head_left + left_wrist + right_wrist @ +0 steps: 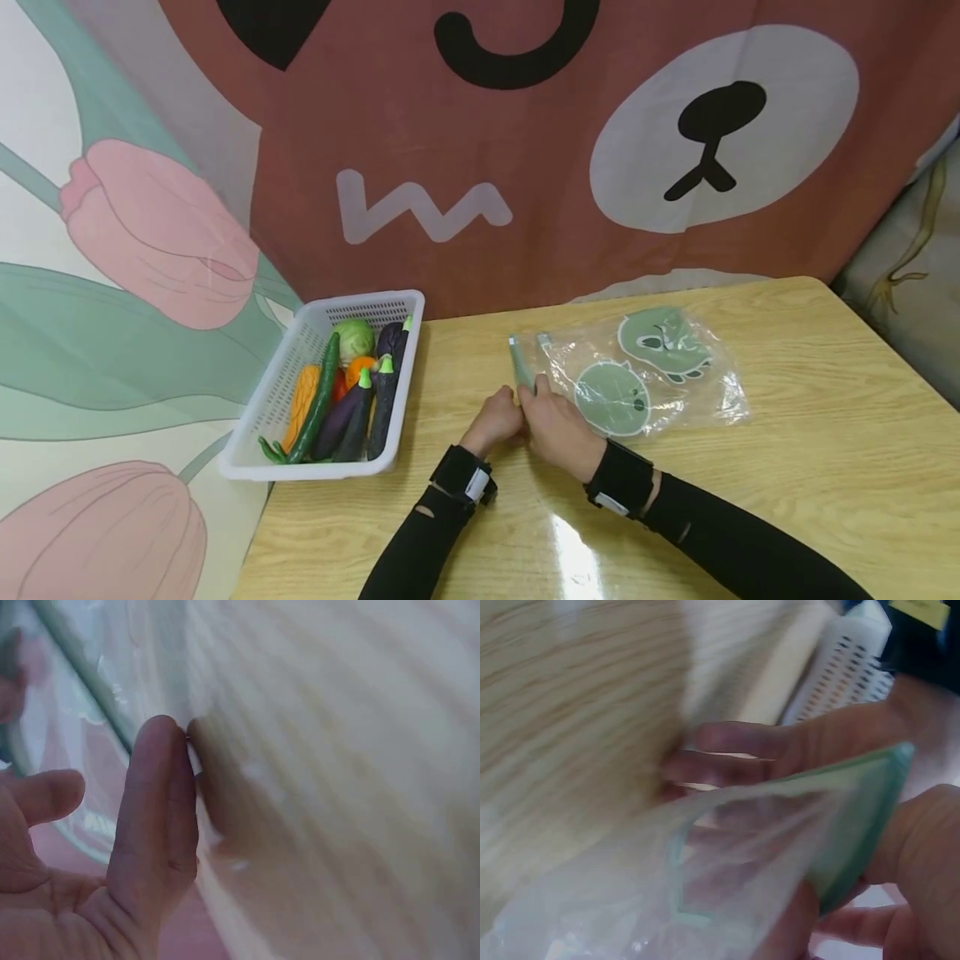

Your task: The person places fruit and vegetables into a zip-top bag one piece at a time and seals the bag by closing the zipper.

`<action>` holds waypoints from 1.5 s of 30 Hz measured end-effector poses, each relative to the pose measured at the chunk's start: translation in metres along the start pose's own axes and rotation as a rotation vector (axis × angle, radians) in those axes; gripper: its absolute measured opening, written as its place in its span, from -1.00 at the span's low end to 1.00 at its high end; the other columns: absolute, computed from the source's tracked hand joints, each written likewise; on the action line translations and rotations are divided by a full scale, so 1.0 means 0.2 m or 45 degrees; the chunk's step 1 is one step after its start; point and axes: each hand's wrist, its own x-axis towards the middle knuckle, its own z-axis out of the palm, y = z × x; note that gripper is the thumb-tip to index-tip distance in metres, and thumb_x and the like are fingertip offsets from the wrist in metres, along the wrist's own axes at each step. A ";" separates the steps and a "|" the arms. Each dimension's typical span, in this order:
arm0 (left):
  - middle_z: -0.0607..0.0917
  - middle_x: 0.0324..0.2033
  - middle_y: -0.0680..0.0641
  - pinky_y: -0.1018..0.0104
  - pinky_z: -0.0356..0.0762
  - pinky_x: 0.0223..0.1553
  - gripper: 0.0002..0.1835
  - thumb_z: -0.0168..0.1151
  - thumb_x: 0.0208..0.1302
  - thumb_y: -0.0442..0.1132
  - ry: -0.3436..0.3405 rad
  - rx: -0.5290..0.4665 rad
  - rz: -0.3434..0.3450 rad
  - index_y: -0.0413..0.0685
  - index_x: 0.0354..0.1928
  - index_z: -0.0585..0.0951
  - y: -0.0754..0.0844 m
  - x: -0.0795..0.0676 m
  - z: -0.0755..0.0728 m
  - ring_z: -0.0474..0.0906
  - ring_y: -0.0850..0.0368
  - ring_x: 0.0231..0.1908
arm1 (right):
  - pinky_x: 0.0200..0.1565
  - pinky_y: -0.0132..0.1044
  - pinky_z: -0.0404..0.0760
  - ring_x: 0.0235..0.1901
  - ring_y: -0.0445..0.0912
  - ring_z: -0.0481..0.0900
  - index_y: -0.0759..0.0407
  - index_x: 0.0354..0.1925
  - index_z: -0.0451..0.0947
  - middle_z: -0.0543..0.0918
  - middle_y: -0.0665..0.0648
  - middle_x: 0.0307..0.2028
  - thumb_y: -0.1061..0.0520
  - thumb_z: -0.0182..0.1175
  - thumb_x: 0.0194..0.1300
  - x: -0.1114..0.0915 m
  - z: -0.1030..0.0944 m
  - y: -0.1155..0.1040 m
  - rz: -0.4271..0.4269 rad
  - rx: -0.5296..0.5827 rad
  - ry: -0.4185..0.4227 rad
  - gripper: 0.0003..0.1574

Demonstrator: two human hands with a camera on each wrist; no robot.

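A clear plastic bag [675, 383] with green cartoon prints and a green band along its left end lies on the wooden table [825, 467]. At that end my right hand [558, 425] pinches the green-edged film [862, 825] between thumb and fingers. My left hand [497, 423] is close against the right one, at the bag's near corner. Its fingers [154, 825] stretch out fairly straight beside the bag, with the thumb apart, in the left wrist view. Through the raised film, the right wrist view shows left-hand fingers behind it.
A white perforated basket [258, 400] stands left of the hands. It holds vegetables, among them a cucumber [318, 400], a cabbage [354, 337] and several eggplants. A printed cloth [420, 275] hangs behind the table.
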 end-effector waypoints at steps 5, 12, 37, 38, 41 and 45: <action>0.62 -0.19 -0.20 0.20 0.52 -0.29 -0.60 0.20 0.20 -0.17 0.120 0.113 0.101 -0.34 -0.03 0.51 0.03 0.01 0.00 0.54 -0.01 -0.27 | -0.67 -0.42 0.33 -0.64 -0.17 0.32 0.38 -0.05 0.41 0.27 0.20 -0.34 0.42 0.20 0.01 -0.02 -0.10 -0.05 -0.030 0.051 0.016 -0.54; 0.62 -0.57 -0.07 0.26 0.56 -0.60 -0.70 0.12 0.30 -0.31 0.185 -0.106 0.109 -0.29 0.03 0.46 0.08 -0.03 -0.02 0.60 0.08 -0.64 | -0.69 -0.35 0.34 -0.64 -0.13 0.35 0.39 -0.06 0.40 0.29 0.24 -0.29 0.40 0.21 -0.07 -0.03 -0.23 -0.06 0.004 0.065 -0.003 -0.50; 0.56 -0.47 0.00 0.40 0.31 -0.75 -0.70 0.17 0.31 -0.29 0.461 -0.078 0.529 -0.19 0.05 0.58 0.41 -0.30 -0.31 0.47 0.25 -0.72 | -0.70 -0.34 0.20 -0.76 -0.11 0.20 0.22 0.33 0.21 0.40 0.33 -0.25 0.35 0.09 0.15 0.20 -0.79 0.04 0.018 0.009 -0.171 -0.25; 0.57 -0.47 0.00 0.39 0.32 -0.74 -0.68 0.17 0.31 -0.28 0.464 -0.095 0.531 -0.18 0.09 0.56 0.43 -0.30 -0.33 0.48 0.25 -0.71 | -0.69 -0.35 0.20 -0.77 -0.12 0.18 0.19 0.35 0.20 0.40 0.35 -0.20 0.37 0.07 0.17 0.21 -0.80 0.04 0.024 0.033 -0.192 -0.23; 0.55 -0.47 -0.03 0.37 0.35 -0.71 -0.62 0.15 0.31 -0.31 0.467 -0.127 0.563 -0.16 0.16 0.49 0.47 -0.31 -0.39 0.48 0.22 -0.70 | -0.68 -0.35 0.22 -0.79 -0.13 0.17 0.13 0.37 0.22 0.40 0.43 -0.07 0.37 0.08 0.20 0.22 -0.86 0.05 0.032 0.044 -0.259 -0.24; 0.52 -0.49 -0.09 0.33 0.44 -0.69 -0.64 0.12 0.31 -0.39 0.440 -0.161 0.628 -0.17 0.14 0.40 0.49 -0.33 -0.45 0.46 0.15 -0.72 | -0.67 -0.34 0.21 -0.78 -0.12 0.17 0.12 0.33 0.30 0.42 0.45 -0.05 0.42 0.05 0.23 0.21 -0.93 0.06 0.031 0.028 -0.327 -0.30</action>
